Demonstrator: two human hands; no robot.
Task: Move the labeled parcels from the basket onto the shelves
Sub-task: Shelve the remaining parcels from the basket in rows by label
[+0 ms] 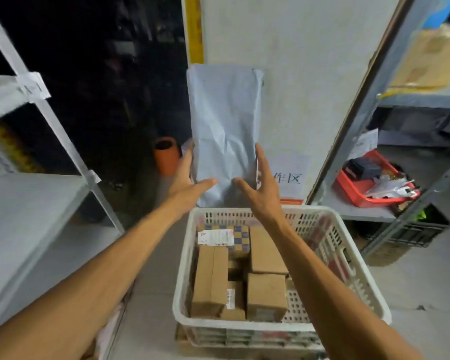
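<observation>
The grey bag (225,120) stands upright, long axis vertical, just beyond the far rim of the basket (244,325). The left hand (186,178) pinches its lower left edge and the right hand (261,188) its lower right. The left shelf (24,203) lies nearer the left hand.

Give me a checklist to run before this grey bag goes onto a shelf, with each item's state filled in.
1. Grip on the grey bag: ok, left hand pinches its left edge, right hand its right edge.
2. Bag out of the basket: ok, its lower end shows above the far rim.
3. Bag's label read: cannot tell, none shows on the facing side.
4. Nearby shelf tag read: cannot tell, blurred.
5. Room on the left shelf: ok, bare board shows.
</observation>
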